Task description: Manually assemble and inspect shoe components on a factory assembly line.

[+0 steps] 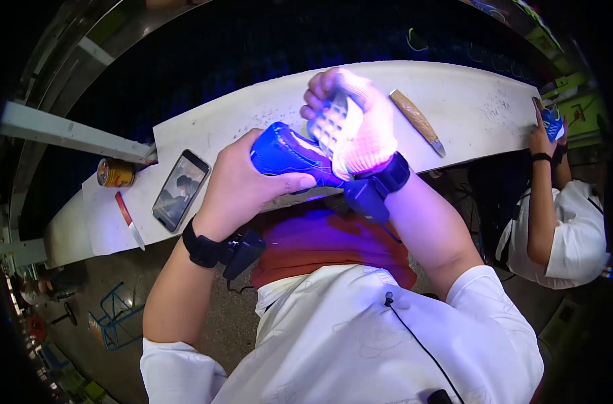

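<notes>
My left hand is wrapped round a blue shoe upper, its thumb along the near side. My right hand, partly in a pale glove, has its fingers curled over a whitish piece with rows of hollows, which looks like a shoe sole. This piece touches the right end of the blue upper; whether the two are joined there I cannot tell. Bright violet light falls on both. Each wrist wears a black band with a small box.
A wooden-handled knife lies on the white bench beyond my right wrist. To the left are a phone, a red-handled knife and a can. At far right another person holds a blue shoe.
</notes>
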A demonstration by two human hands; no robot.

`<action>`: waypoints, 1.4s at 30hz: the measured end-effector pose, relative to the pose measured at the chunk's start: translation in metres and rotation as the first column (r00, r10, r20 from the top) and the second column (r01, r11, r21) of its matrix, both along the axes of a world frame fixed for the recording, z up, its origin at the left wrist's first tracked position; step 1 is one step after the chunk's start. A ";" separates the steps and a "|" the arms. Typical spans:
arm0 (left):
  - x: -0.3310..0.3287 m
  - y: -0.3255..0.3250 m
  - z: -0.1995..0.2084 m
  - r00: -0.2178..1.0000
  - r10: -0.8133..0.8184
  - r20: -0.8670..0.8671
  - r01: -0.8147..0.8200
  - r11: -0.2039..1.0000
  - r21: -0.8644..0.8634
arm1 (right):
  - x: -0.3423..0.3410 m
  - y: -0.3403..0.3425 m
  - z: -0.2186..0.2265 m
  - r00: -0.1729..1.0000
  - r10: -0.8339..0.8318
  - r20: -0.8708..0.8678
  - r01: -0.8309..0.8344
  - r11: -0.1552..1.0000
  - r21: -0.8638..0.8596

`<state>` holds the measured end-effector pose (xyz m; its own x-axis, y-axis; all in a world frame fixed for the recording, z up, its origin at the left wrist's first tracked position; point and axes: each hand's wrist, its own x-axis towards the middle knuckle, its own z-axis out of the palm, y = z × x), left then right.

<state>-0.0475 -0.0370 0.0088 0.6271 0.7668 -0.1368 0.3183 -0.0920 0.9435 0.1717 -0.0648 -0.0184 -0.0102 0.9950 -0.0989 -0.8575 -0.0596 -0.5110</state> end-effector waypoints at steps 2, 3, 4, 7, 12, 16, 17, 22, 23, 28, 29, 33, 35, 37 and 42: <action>0.004 -0.001 0.001 1.000 0.022 0.005 -0.022 1.000 -0.020 | -0.014 0.010 0.007 0.941 -0.098 0.325 0.049 0.987 0.156; 0.005 -0.002 0.003 0.998 0.069 -0.002 -0.069 0.997 -0.040 | -0.015 0.009 0.016 0.876 -0.045 0.481 -0.037 0.987 0.159; 0.006 0.000 0.004 0.999 0.054 -0.004 -0.054 0.998 -0.045 | -0.016 0.009 0.022 0.782 0.005 0.623 -0.122 0.982 0.145; 0.017 0.006 0.006 0.997 0.044 -0.062 -0.038 0.996 0.081 | -0.019 0.017 0.021 0.679 0.024 0.734 -0.192 0.971 0.145; 0.044 0.012 0.013 0.997 0.006 -0.081 0.012 0.975 0.224 | 0.005 0.009 0.027 0.642 -0.006 0.767 -0.185 0.969 0.163; 0.067 0.003 0.029 0.947 0.006 -0.321 0.154 0.869 0.470 | 0.033 0.002 0.012 0.463 -0.351 0.814 -0.211 0.849 0.485; 0.069 -0.002 0.036 0.921 0.035 -0.388 0.200 0.812 0.548 | 0.033 -0.004 0.017 0.464 -0.336 0.819 -0.198 0.862 0.466; 0.083 -0.032 0.045 0.912 -0.004 -0.409 0.290 0.713 0.638 | 0.046 -0.042 0.018 0.620 -0.236 0.748 -0.147 0.902 0.406; 0.084 -0.038 0.047 0.902 -0.021 -0.432 0.335 0.664 0.669 | 0.047 -0.049 0.018 0.612 -0.254 0.749 -0.125 0.904 0.409; 0.097 -0.063 0.048 0.891 -0.027 -0.454 0.387 0.568 0.726 | 0.048 -0.092 0.019 0.707 -0.198 0.679 -0.035 0.949 0.314; 0.095 -0.066 0.047 0.888 -0.034 -0.459 0.406 0.528 0.746 | 0.046 -0.101 0.023 0.648 -0.195 0.737 -0.003 0.966 0.258; 0.083 -0.064 0.048 0.859 -0.144 -0.491 0.500 0.442 0.745 | 0.040 -0.120 0.034 -0.060 -0.521 0.851 -0.047 0.853 0.519; 0.071 -0.052 0.047 0.850 -0.182 -0.494 0.523 0.393 0.756 | 0.035 -0.127 0.042 -0.159 -0.545 0.823 -0.162 0.837 0.523; 0.049 -0.042 0.049 0.841 -0.264 -0.473 0.541 0.384 0.748 | 0.030 -0.139 0.039 -0.020 -0.455 0.890 -0.116 0.886 0.450; -0.008 -0.072 0.009 0.964 -0.261 0.048 0.244 0.944 0.224 | 0.014 -0.132 -0.019 -0.155 -0.337 0.929 -0.100 0.941 0.325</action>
<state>-0.0551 -0.1090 0.0179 0.8059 0.5881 0.0684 0.1867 -0.3621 0.9133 0.1857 -0.1963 -0.0379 -0.0007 0.9436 0.3312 0.6408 0.2547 -0.7242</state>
